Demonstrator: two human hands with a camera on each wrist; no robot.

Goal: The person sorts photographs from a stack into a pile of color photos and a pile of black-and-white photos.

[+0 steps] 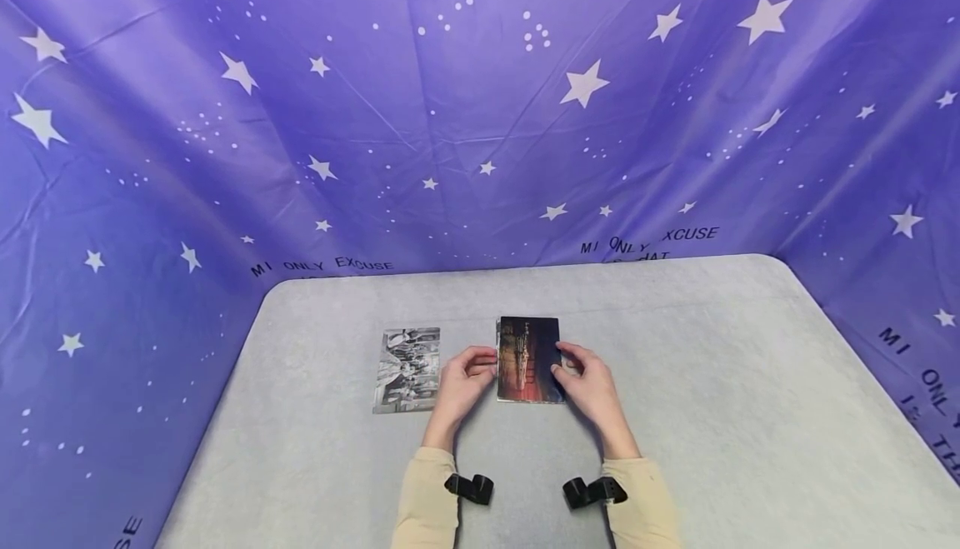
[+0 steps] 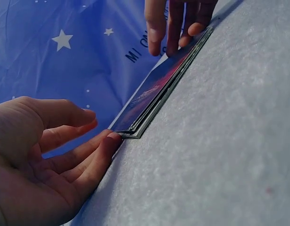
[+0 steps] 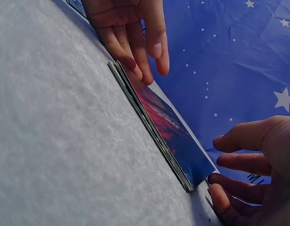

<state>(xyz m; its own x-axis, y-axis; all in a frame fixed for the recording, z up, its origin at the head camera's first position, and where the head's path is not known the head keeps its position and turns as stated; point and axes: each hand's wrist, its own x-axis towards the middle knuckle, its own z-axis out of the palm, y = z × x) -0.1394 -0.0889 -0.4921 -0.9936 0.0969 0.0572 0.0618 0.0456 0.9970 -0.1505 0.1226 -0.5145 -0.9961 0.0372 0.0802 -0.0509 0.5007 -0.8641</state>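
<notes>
A small stack of picture cards (image 1: pixel 525 361) lies flat on the table between the two hands, a dark print with red and blue tones on top. My left hand (image 1: pixel 467 381) touches the stack's left edge with its fingertips. On the opposite side, my right hand (image 1: pixel 591 384) has relaxed fingers at the right edge. In the left wrist view the stack (image 2: pixel 159 92) shows several layers, slightly uneven along the near edge. The right wrist view shows the thumb (image 3: pixel 239 137) held off the top card. Left of the left hand lies a black-and-white picture card (image 1: pixel 408 370).
The grey table (image 1: pixel 750 416) has rounded far corners. A purple-blue cloth (image 1: pixel 480 99) with white stars and printed letters hangs behind and at both sides. Black wrist cameras (image 1: pixel 474 489) are strapped over the beige sleeves (image 1: pixel 427 503).
</notes>
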